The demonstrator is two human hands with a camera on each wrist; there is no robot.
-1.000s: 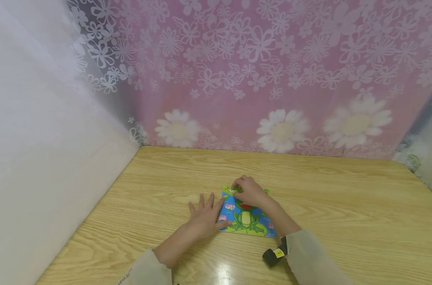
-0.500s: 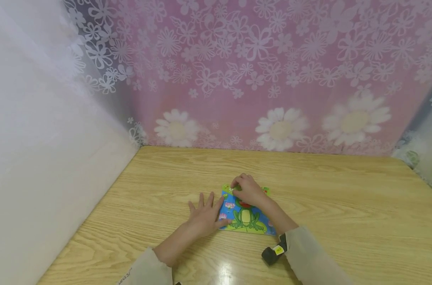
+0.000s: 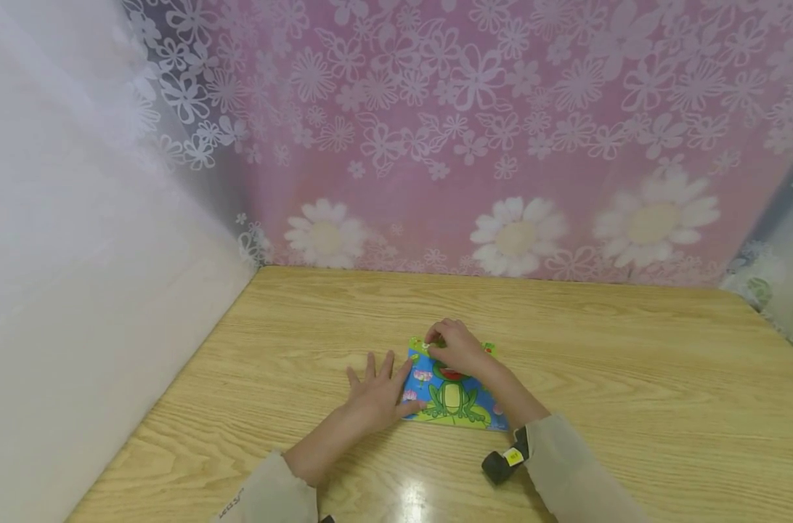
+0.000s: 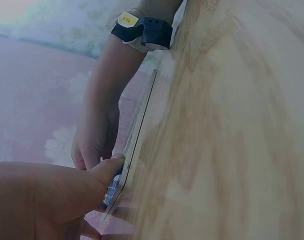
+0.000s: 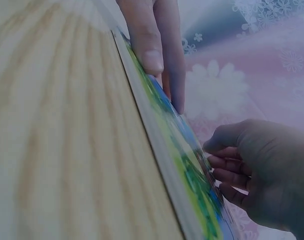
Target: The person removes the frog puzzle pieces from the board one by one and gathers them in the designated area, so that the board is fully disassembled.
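Observation:
A flat picture board (image 3: 452,403) with a green frog on blue lies on the wooden table. Its thin pale edge (image 4: 142,112) shows in the left wrist view. My left hand (image 3: 373,401) lies with fingers spread at the board's left side, the thumb and index finger over its margin. My right hand (image 3: 460,350) bends over the upper part of the board and covers the top of the frog's head. In the right wrist view, the fingertips of the right hand (image 5: 262,165) come down at the printed surface; I cannot tell whether they pinch a piece.
A pink curtain (image 3: 383,196) with white flowers stands behind the table (image 3: 606,378). A pale sheet (image 3: 109,254) borders the left side. A black wrist camera (image 3: 499,466) hangs below the right sleeve, near the table's surface.
My left hand has stayed put on the board's edge. The right hand has shifted very slightly, and a little more of the board's upper right corner shows beside it.

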